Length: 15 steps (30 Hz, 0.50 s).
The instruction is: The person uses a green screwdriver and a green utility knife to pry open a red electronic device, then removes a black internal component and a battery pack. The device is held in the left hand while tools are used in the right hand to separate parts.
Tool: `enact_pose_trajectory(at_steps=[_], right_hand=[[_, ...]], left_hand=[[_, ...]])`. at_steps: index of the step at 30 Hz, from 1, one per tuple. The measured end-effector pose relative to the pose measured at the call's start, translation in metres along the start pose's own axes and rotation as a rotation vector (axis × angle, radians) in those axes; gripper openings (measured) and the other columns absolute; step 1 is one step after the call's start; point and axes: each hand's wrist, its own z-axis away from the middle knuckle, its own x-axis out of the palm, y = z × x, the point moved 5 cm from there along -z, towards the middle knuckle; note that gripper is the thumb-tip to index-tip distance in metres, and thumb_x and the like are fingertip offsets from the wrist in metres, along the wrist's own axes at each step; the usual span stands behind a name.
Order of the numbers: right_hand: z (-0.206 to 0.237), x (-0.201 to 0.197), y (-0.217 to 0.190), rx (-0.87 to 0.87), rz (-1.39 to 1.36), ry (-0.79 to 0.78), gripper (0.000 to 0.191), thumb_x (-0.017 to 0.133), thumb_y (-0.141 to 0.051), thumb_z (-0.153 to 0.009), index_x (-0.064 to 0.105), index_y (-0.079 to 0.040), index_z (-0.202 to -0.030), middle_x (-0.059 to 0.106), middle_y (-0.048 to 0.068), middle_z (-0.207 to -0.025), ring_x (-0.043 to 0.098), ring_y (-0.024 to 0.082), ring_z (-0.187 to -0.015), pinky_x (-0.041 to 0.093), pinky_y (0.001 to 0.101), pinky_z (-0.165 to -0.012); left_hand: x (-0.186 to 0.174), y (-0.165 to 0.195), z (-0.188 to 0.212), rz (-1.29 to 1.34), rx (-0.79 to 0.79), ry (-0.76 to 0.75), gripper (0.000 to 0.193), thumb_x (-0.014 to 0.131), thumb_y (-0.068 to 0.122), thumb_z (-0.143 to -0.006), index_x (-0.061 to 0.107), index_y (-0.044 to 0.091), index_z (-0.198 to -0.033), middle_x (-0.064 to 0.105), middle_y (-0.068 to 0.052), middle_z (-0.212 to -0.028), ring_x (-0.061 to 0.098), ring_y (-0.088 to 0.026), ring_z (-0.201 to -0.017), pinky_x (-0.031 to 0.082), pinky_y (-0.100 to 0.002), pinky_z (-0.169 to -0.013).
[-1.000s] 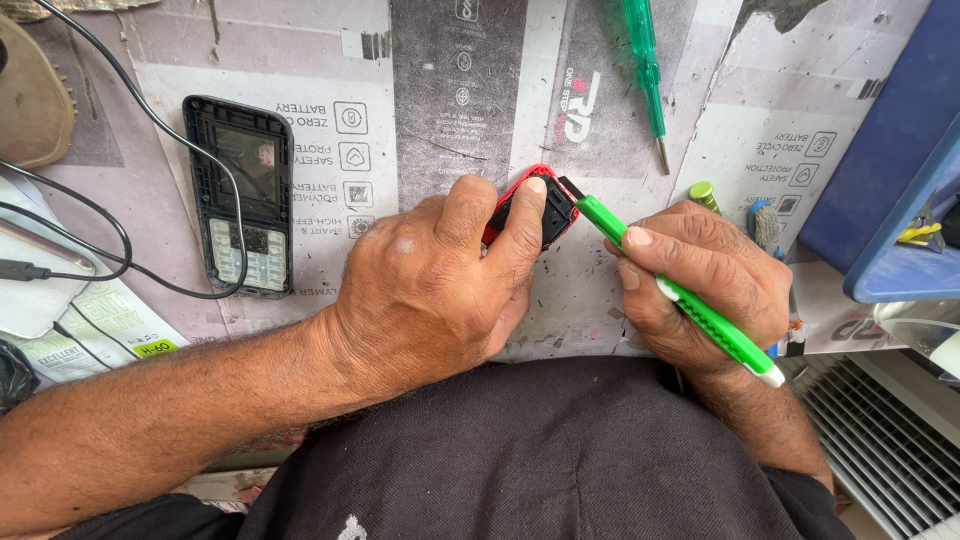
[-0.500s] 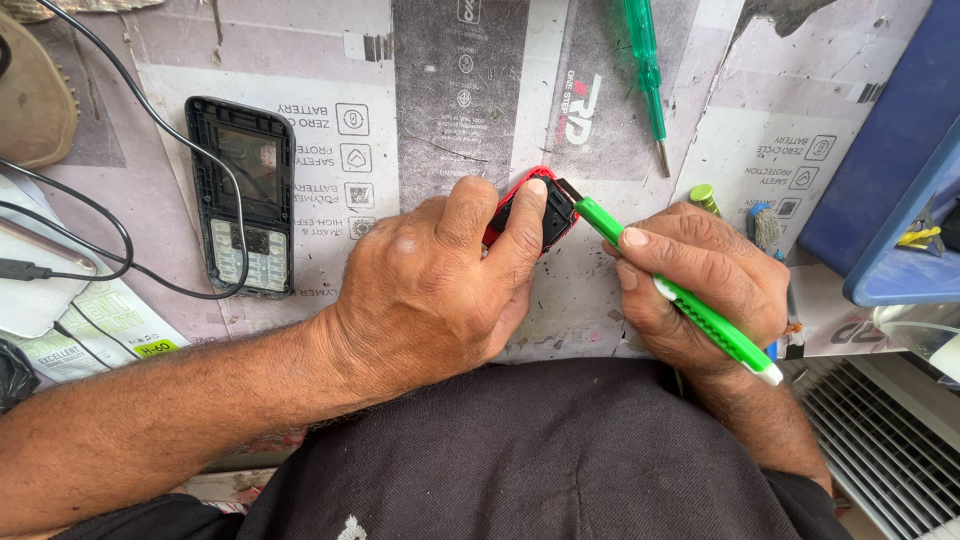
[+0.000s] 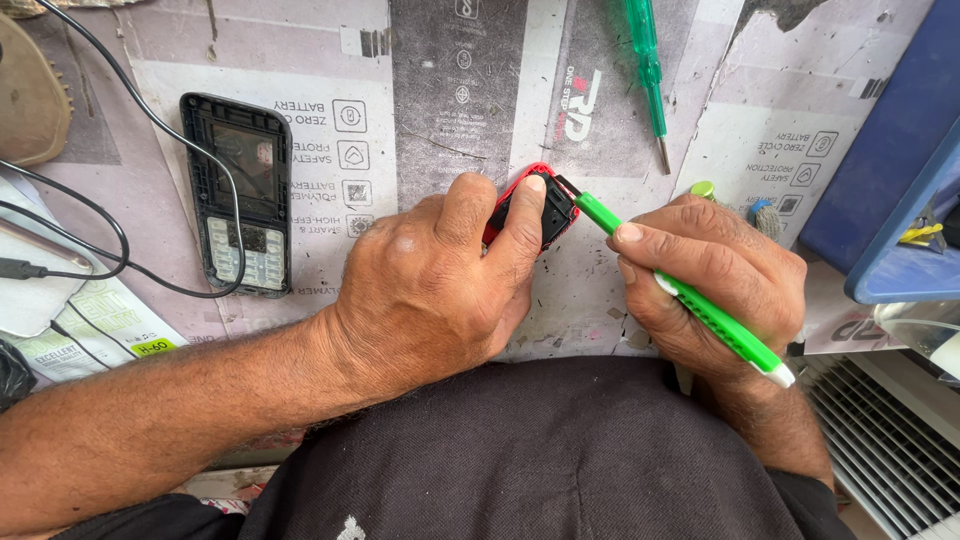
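My left hand [image 3: 440, 280] covers and grips a small red and black phone [image 3: 545, 210] on the cardboard-covered bench; only its top end shows past my fingers. My right hand [image 3: 710, 275] holds a bright green tool [image 3: 700, 300] like a pen. The tool's dark tip touches the phone's upper right corner. My dark-clothed lap fills the bottom of the view.
An opened black keypad phone [image 3: 240, 190] lies face up at the left, with black cables [image 3: 110, 230] looping round it. A green-handled screwdriver [image 3: 645, 70] rests at the top. A blue bin [image 3: 890, 170] stands at the right, above a white grille [image 3: 890, 440].
Both hands and the phone have stayed almost still; the green tool's tip remains at the phone's corner with only a slight shift.
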Motion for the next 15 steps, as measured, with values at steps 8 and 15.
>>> enact_pose_trajectory(at_steps=[8,15], right_hand=[[-0.0022,-0.0003,-0.0021,-0.001,0.033,0.002,0.022,0.071,0.015,-0.091,0.064,0.006,-0.109,0.07,0.019,-0.088,0.069,0.021,-0.073,0.053,0.0297,-0.056],[-0.0032,-0.0004,-0.0073,0.028,0.07,-0.011,0.02,0.072,0.014,-0.09,0.064,0.006,-0.107,0.07,0.018,-0.087,0.07,0.022,-0.074,0.054,0.0304,-0.058]], left_hand=[[-0.0006,-0.0005,0.0001,-0.01,-0.004,0.005,0.057,0.078,0.018,-0.085,0.061,-0.007,-0.133,0.048,-0.013,-0.098,0.06,-0.017,-0.068,0.054,-0.031,-0.05],[-0.0003,0.0006,0.0001,-0.017,-0.007,0.005,0.058,0.078,0.019,-0.083,0.062,-0.008,-0.132,0.048,-0.012,-0.095,0.06,-0.018,-0.067,0.053,-0.032,-0.049]])
